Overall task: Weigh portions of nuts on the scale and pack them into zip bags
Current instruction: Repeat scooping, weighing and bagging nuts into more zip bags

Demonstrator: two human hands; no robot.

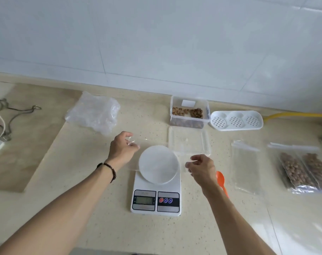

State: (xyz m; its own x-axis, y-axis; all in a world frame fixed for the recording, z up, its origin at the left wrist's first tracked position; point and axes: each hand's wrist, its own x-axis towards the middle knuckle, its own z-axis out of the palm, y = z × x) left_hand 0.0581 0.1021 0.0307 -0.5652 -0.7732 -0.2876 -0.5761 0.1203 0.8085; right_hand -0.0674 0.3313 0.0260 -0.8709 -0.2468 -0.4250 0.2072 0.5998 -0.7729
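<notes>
A white digital scale (156,201) with a round platform (159,163) stands on the counter in front of me. An empty clear zip bag (151,144) is stretched flat over the platform. My left hand (122,149) pinches its left end and my right hand (202,169) pinches its right end. A clear box of nuts (189,112) stands open at the back, its lid (189,140) lying before it. An orange spoon (221,181) lies by my right wrist. Another empty zip bag (245,166) lies to the right, then two filled nut bags (303,170).
A heap of clear bags (94,113) lies at the back left. A white perforated tray (236,120) sits next to the nut box, a yellow hose (294,115) behind it. Metal wire hooks (11,115) lie far left. The wall runs along the counter's back edge.
</notes>
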